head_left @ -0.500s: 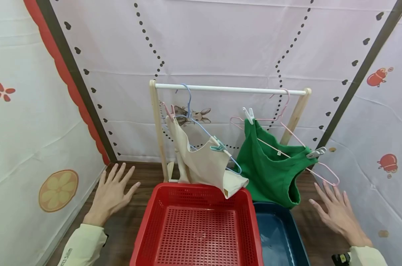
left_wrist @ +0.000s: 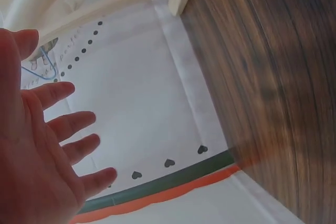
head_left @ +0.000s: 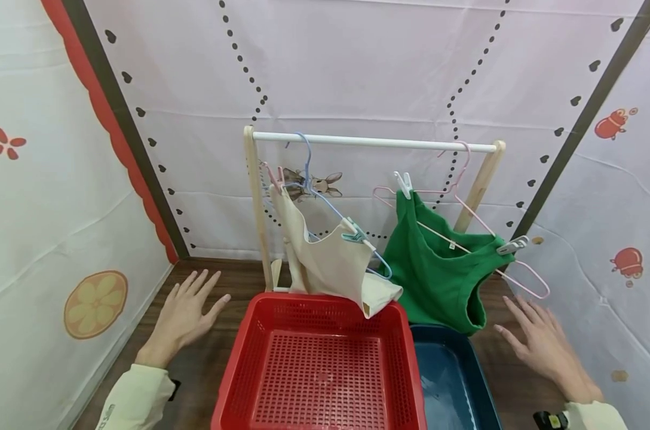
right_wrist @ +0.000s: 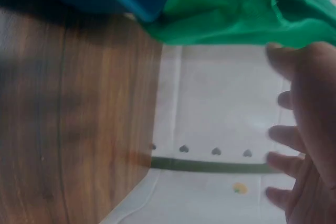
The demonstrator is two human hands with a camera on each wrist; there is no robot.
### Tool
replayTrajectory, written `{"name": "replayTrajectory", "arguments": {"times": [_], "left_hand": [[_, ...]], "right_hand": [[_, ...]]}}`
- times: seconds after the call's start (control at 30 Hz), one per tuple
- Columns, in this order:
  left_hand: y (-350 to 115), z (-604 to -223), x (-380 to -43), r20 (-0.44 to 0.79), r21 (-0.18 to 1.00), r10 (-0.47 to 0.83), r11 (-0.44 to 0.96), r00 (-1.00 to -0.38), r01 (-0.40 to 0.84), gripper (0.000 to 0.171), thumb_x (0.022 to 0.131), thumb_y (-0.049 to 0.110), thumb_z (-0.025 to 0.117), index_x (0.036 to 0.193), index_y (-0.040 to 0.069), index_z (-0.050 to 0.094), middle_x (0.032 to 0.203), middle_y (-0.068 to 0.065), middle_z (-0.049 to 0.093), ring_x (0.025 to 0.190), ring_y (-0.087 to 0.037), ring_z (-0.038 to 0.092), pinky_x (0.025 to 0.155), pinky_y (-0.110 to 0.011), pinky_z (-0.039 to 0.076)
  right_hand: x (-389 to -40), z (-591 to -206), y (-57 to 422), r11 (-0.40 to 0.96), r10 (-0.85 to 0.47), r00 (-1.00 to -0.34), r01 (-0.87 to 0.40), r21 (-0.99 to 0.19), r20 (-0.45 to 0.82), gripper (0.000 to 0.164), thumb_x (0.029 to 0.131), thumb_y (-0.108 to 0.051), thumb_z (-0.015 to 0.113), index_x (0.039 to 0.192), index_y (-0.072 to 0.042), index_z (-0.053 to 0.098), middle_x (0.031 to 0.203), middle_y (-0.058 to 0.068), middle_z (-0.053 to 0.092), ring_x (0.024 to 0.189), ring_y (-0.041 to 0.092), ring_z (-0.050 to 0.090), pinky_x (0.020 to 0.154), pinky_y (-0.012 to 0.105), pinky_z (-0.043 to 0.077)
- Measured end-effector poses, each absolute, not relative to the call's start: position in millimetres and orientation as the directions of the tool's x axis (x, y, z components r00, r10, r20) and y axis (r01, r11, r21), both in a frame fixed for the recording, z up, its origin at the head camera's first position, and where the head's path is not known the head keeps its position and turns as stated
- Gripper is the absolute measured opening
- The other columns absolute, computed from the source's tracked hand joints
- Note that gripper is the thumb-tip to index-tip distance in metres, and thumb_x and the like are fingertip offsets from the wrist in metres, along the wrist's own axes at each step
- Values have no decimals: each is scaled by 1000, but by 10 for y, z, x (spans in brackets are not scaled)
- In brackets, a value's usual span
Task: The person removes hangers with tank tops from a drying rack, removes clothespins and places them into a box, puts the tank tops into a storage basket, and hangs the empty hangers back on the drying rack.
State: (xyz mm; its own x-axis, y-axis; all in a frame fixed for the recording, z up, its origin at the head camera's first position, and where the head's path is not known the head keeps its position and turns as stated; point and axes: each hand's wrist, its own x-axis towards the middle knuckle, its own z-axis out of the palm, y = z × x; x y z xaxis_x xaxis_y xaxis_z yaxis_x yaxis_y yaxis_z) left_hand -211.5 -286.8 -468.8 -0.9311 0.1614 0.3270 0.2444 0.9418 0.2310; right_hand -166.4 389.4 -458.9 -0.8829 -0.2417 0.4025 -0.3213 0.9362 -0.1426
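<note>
My left hand [head_left: 182, 316] holds nothing, its fingers spread, to the left of the red basket [head_left: 244, 334]. On the far right my right hand [head_left: 545, 346] is likewise spread and bare, nearest to the green sleeveless top [head_left: 438, 269]. That top hangs from a pink hanger [head_left: 467, 206], with a white clothespin [head_left: 404, 184] and a grey clothespin [head_left: 512, 245] at its shoulders. A cream garment [head_left: 330, 257] hangs on a blue hanger [head_left: 325, 200], with a pink clothespin [head_left: 273, 175] and a teal clothespin [head_left: 354, 235] on it. Its lower end overlaps the basket's back rim.
A clothes rack with a white rail [head_left: 373, 142] and wooden posts [head_left: 257, 209] stands behind the baskets. A dark blue tray [head_left: 478, 376] sits right of the red basket on the brown wood-grain table [head_left: 196, 382]. Printed cloth walls [head_left: 357, 65] enclose the back and sides.
The head view has shifted very slightly. Both hands keep nearly the same place and spread, and the hanging clothes look the same.
</note>
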Motion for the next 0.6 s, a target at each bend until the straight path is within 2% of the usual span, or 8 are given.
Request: {"name": "replayTrajectory", "arguments": {"times": [0.1,0.2,0.4,0.6], "left_hand": [[-2845,-4702,-2086,317,268,163,930,-934,253,68,99,49,53,148,3,43,147,-29,43,138,-50,33,108,-68,25],[-2827,-4729,-2051,306,296,172,918,-937,265,66,99,47,54,146,2,45,144,-26,48,136,-49,37,106,-68,30],[-2781,-4752,-1975,231,374,169,894,-958,248,67,99,49,53,146,1,45,142,-27,50,132,-49,42,100,-70,36],[-2703,-4783,-1901,136,470,164,858,-977,209,73,100,54,47,149,1,40,143,-27,49,131,-49,44,98,-70,38]], "right_hand": [[-1655,-4552,3827,931,-279,-854,-352,-95,439,58,86,-25,76,132,4,56,128,32,56,112,52,52,90,66,40],[-1633,-4507,3746,923,-305,-847,-376,-84,436,54,82,-20,79,127,4,60,118,29,63,102,49,60,82,62,47],[-1586,-4377,3542,919,-300,-893,-365,-151,336,45,87,-18,75,125,3,62,113,26,67,98,44,65,77,58,52],[-1578,-4253,3374,916,-286,-921,-344,-208,265,33,91,-22,72,114,1,69,107,19,71,93,37,69,75,55,54]]}}
